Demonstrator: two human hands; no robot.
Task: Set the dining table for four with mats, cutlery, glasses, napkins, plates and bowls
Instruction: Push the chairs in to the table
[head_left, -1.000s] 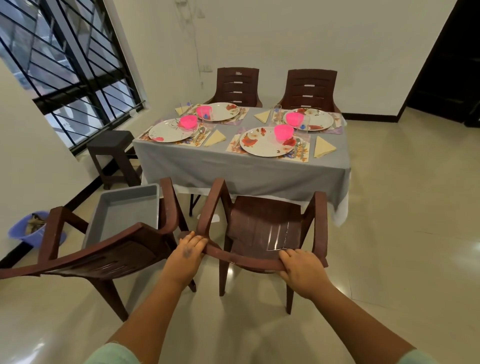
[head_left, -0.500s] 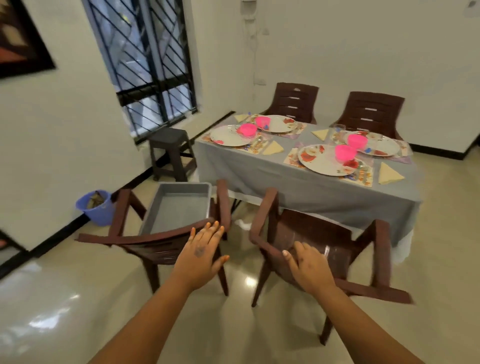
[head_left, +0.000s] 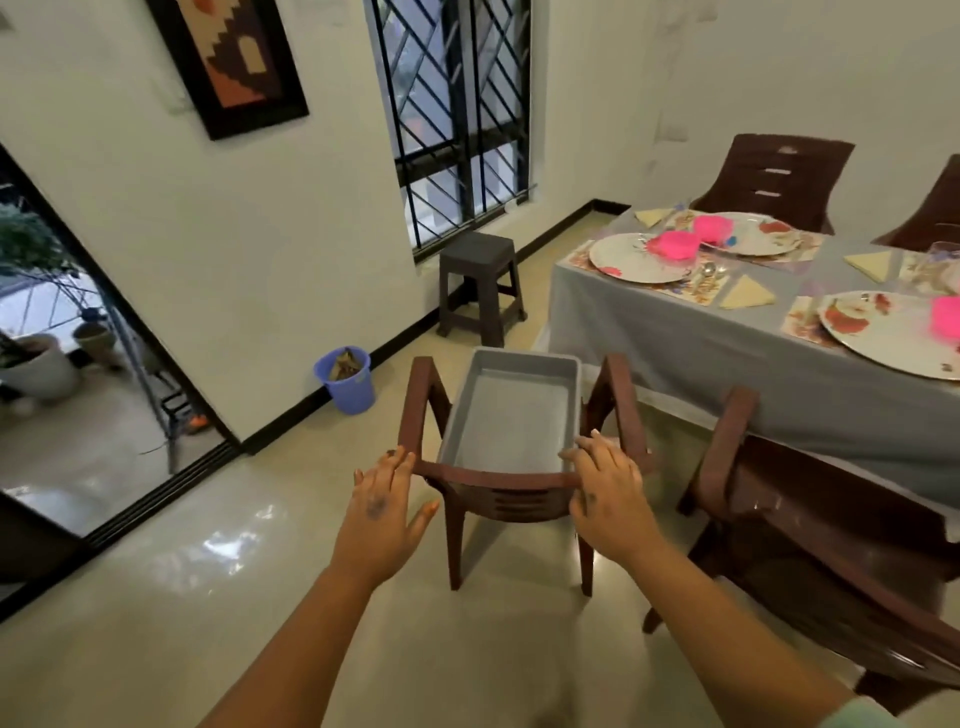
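Grey cloth covers the dining surface (head_left: 691, 332) at the right, set with floral plates (head_left: 640, 256), pink bowls (head_left: 674, 244), patterned mats (head_left: 698, 296), yellow folded napkins (head_left: 747, 294) and cutlery (head_left: 707, 271) beside the nearest left plate. A glass (head_left: 943, 258) stands at the far right edge, partly cut off. Two brown chairs (head_left: 774, 176) stand behind the surface, and another brown chair (head_left: 810, 530) is at its near side, right of the hands. In the middle stands a brown armchair (head_left: 501, 488) carrying a grey tray (head_left: 511, 410) on its seat. A dark stool (head_left: 480, 283) sits under the barred window (head_left: 457, 104), and a blue bin (head_left: 347, 379) stands by the wall. The left hand (head_left: 382, 512) touches the left end of the armchair's top rail with straight, spread fingers, its grip wide and holding nothing. The right hand (head_left: 608, 491) rests on the rail's right end, fingers laid over it, only lightly bent, grip likewise loose.
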